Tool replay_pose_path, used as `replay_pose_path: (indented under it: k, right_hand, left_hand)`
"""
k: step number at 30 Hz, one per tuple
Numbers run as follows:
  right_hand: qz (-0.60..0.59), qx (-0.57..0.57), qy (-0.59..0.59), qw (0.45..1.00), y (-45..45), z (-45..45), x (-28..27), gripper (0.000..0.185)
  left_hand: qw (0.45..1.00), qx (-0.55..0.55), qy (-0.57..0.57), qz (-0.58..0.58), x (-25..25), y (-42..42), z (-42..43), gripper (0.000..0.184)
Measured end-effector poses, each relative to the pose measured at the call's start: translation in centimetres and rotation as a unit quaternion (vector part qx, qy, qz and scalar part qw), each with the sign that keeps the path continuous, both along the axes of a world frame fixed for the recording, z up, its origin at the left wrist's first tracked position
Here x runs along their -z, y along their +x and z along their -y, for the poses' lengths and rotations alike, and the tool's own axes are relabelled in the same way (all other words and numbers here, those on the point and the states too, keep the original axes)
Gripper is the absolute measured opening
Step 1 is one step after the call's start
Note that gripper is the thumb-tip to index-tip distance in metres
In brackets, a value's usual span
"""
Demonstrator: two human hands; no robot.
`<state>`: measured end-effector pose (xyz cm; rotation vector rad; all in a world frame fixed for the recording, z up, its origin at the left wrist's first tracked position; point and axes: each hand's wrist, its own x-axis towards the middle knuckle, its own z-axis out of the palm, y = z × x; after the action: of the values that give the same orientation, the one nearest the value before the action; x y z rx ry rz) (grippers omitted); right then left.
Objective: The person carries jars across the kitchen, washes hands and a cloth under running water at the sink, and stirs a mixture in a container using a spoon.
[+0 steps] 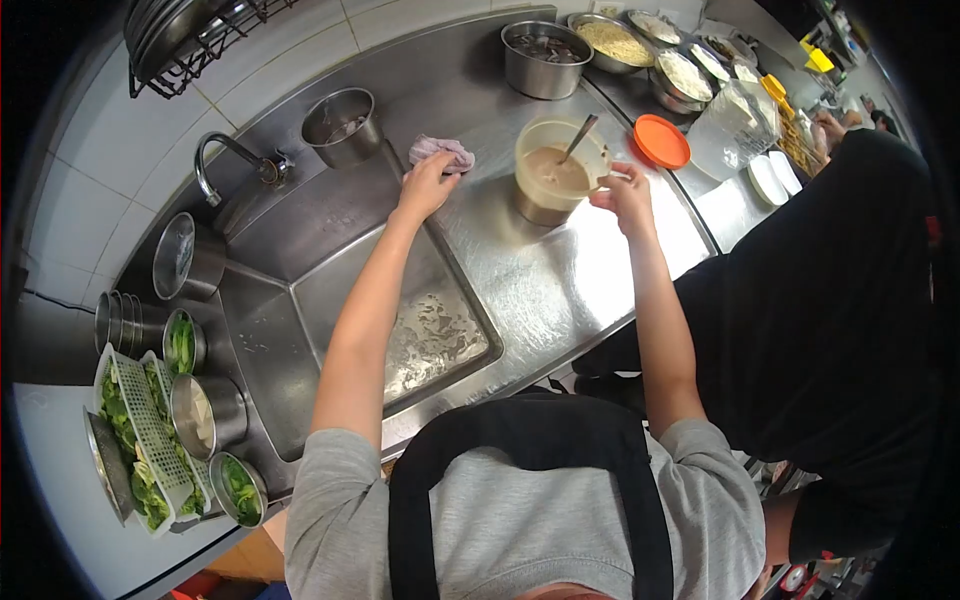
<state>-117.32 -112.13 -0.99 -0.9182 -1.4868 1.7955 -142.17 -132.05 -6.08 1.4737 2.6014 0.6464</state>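
Translucent plastic tub [545, 134] stood in the upper middle of the frame, on the brushed steel counter [545, 305], as I watched through the head view. It was round and deep, part filled with pale brown liquid [550, 172], a metal spoon [580, 136] leaning inside. I judged it moderately heavy and apt to slosh, its wall thin, a little flexible and perhaps slick if wet; a hold low on both sides looked safer than a pinch at the rim. My right hand [628, 199] was at the tub's right side, fingers bent and partly spread; I couldn't make out whether they gripped it or only touched it. My left hand [428, 186], left of the tub, had its fingers curled onto a soft, crumpled pinkish cloth [441, 152], holding its near edge. Right of the tub lay a smooth, round orange lid [661, 140]; lower left of it, the rectangular sink [352, 262] showed wet, mottled metal.
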Motion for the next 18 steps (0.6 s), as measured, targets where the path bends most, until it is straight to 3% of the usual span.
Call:
replay_pose_path:
  k: [2,3,5,8,12,14,16,18]
  right_hand:
    - [-0.005,0.001,-0.007,1.000,0.6,3.4,-0.5,0.041]
    - [-0.007,0.000,-0.008,1.000,0.9,4.9,-0.5,0.041]
    - [-0.007,-0.002,-0.010,1.000,1.5,7.1,-0.3,0.041]
    - [-0.005,-0.017,-0.004,1.000,2.2,9.5,-0.3,0.043]
    - [-0.025,-0.029,-0.010,0.999,3.2,11.0,-0.5,0.045]
    - [0.042,-0.055,0.069,0.995,4.0,10.5,-1.2,0.046]
    - [0.124,-0.023,0.303,0.945,4.7,10.4,-2.6,0.043]
    - [-0.009,-0.105,0.200,0.974,4.6,12.5,-7.7,0.042]
  left_hand:
    - [0.969,0.024,0.181,0.170,-0.9,1.3,0.7,0.040]
    - [0.969,0.023,0.177,0.173,-1.2,2.4,1.5,0.040]
    - [0.909,0.038,0.242,0.338,-2.1,4.9,3.4,0.035]
    - [0.888,0.026,0.239,0.392,-3.3,8.7,7.3,0.036]
    - [0.926,0.028,0.179,0.332,-4.2,11.0,13.9,0.037]
    - [0.933,0.043,0.139,0.328,-4.6,11.1,17.4,0.040]
    - [0.948,0.032,0.123,0.293,-6.7,10.9,20.7,0.041]
    - [0.960,0.025,0.104,0.258,-10.0,11.4,23.4,0.042]
